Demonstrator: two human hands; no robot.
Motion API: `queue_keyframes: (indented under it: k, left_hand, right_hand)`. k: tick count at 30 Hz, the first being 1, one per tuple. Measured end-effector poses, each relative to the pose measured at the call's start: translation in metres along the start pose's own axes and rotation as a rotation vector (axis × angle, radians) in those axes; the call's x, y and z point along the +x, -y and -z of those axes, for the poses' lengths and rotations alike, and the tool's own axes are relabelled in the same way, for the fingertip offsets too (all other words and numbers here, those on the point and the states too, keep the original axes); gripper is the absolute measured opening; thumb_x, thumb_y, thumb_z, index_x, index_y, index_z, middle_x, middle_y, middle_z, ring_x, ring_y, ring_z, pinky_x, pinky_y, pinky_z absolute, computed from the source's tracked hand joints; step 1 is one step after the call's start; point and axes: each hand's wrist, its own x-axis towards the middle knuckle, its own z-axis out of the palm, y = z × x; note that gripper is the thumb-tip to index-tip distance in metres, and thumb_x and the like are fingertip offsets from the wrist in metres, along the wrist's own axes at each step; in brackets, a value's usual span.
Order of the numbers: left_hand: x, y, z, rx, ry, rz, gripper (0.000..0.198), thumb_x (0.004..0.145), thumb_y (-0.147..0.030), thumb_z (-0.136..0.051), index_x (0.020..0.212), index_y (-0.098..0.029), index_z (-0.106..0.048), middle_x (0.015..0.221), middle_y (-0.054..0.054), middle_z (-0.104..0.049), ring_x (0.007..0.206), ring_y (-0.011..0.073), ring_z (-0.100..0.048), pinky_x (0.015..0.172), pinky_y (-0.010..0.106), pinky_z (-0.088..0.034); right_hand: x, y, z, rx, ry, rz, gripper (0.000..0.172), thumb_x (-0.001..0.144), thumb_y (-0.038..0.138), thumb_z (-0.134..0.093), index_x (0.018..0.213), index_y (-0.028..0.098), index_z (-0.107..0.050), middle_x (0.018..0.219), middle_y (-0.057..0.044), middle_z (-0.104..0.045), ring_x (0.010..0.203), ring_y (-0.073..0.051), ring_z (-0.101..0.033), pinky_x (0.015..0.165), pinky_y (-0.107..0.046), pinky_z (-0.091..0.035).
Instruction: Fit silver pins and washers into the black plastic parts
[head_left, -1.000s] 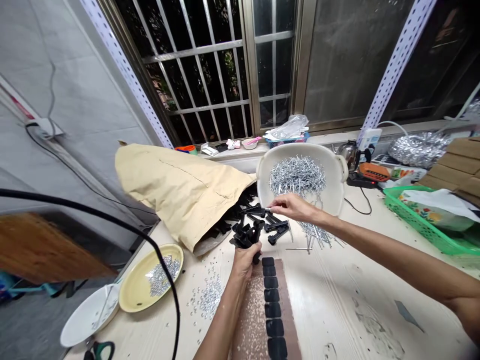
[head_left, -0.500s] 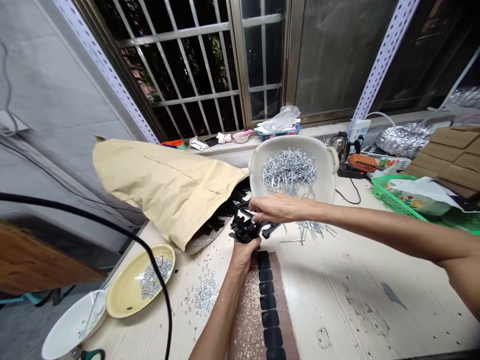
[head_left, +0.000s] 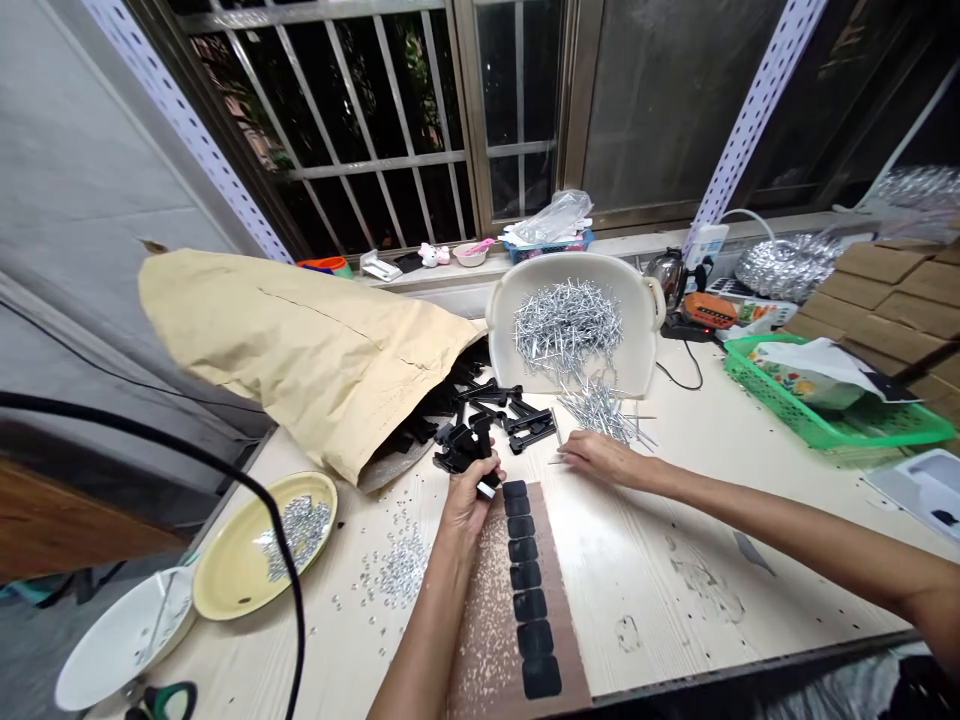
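My left hand (head_left: 472, 495) is closed around a black plastic piece (head_left: 484, 440), which stands upright out of the grip. More black pieces (head_left: 531, 425) lie loose just beyond it and spill from the mouth of a tan paper sack (head_left: 315, 350). To the right, my right hand (head_left: 604, 460) rests low over the table, its fingertips pinched at the end of a long thin silver screw. Similar screws (head_left: 600, 408) are heaped just behind that hand, spilling from a white tub (head_left: 504, 345) tipped toward me. Under the left wrist runs a brown board (head_left: 487, 620) with a row of black squares (head_left: 529, 605).
Small silver pieces (head_left: 405, 570) are scattered left of the board. Beside them are a yellow plate (head_left: 214, 585) and a white bowl (head_left: 97, 640), with a black cable (head_left: 262, 495) crossing in front. A green basket (head_left: 847, 430) and cardboard boxes (head_left: 892, 310) stand at right.
My right hand has left the black pieces by the left hand and moved right and nearer, to the screws. A black piece now stands upright in my left hand. The view has shifted slightly.
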Motion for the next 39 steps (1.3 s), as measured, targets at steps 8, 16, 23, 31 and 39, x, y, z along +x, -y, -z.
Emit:
queue_keyframes:
  k: [8, 16, 23, 31, 39]
  left_hand:
    - [-0.001, -0.004, 0.02, 0.22, -0.064, -0.078, 0.025, 0.053, -0.015, -0.074, 0.076, -0.012, -0.066, 0.069, 0.0, -0.062, 0.051, 0.0066, -0.051, 0.049, 0.02, -0.041]
    - [-0.006, 0.0, 0.024, 0.43, -0.106, -0.139, 0.018, 0.053, -0.017, -0.074, 0.069, -0.012, -0.067, 0.056, -0.001, -0.059, 0.049, 0.0094, -0.048, 0.049, 0.021, -0.039]
    - [-0.005, -0.008, 0.024, 0.512, -0.112, -0.207, 0.024, 0.052, -0.014, -0.074, 0.074, -0.014, -0.068, 0.064, 0.001, -0.063, 0.061, 0.0142, -0.055, 0.056, 0.023, -0.042]
    - [-0.013, -0.029, 0.023, 0.281, -0.1, -0.213, 0.028, 0.053, -0.016, -0.075, 0.078, -0.013, -0.063, 0.069, -0.001, -0.06, 0.056, 0.0093, -0.051, 0.052, 0.022, -0.042]
    - [-0.034, -0.037, 0.026, 0.148, -0.068, -0.204, 0.031, 0.057, -0.017, -0.075, 0.086, -0.015, -0.064, 0.076, 0.0, -0.063, 0.057, 0.0078, -0.054, 0.057, 0.023, -0.045]
  right_hand:
    - [0.005, 0.018, -0.01, -0.167, -0.177, 0.004, 0.025, 0.092, 0.022, -0.037, 0.078, 0.021, -0.057, 0.078, -0.009, -0.06, 0.076, -0.022, -0.051, 0.077, -0.042, -0.041]
    - [0.056, 0.083, 0.078, 0.075, -0.169, 0.302, 0.02, 0.093, 0.029, -0.045, 0.091, 0.018, -0.062, 0.087, -0.004, -0.06, 0.079, -0.014, -0.055, 0.07, -0.026, -0.041]
    - [0.074, 0.107, 0.071, -0.206, 0.024, 0.366, 0.012, 0.085, 0.019, -0.051, 0.082, 0.017, -0.063, 0.084, -0.004, -0.057, 0.068, -0.012, -0.049, 0.061, -0.024, -0.035]
    - [0.091, 0.128, 0.069, -0.019, -0.157, 0.36, 0.03, 0.096, 0.033, -0.035, 0.117, 0.017, -0.05, 0.105, -0.007, -0.058, 0.091, -0.016, -0.053, 0.079, -0.03, -0.042]
    - [0.128, 0.108, -0.032, -0.201, 0.072, -0.225, 0.023, 0.087, 0.03, -0.053, 0.085, 0.01, -0.066, 0.098, -0.016, -0.065, 0.089, -0.023, -0.063, 0.074, -0.029, -0.045]
